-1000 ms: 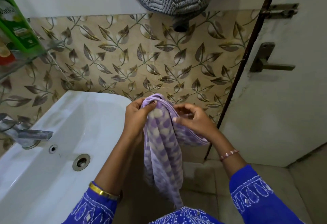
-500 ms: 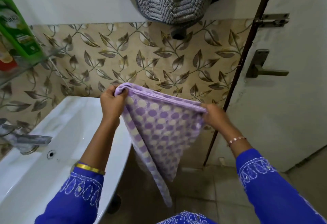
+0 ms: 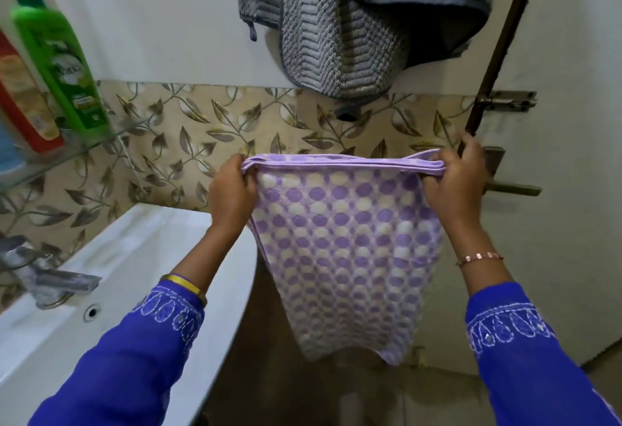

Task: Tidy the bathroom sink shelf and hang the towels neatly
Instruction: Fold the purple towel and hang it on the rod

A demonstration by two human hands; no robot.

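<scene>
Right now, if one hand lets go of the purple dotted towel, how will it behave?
The purple dotted towel is probably floppy: it hangs limp below the edge stretched between left hand and right hand. The released corner would likely drop and the folded layers slip apart. It looks light, held by fingers alone.

Your hands stretch a lilac towel [image 3: 346,257] patterned with purple and white dots, edged in plain lilac. Above that towel hangs a grey towel [image 3: 340,21] in ribbed chevron weave with a darker border; behind it runs beige tile [image 3: 188,129] printed with brown leaves. Left of it you see a white sink [image 3: 141,257], a green bottle [image 3: 60,62] and a red bottle [image 3: 23,99]; your sleeves [image 3: 525,358] are blue with white embroidery.
</scene>
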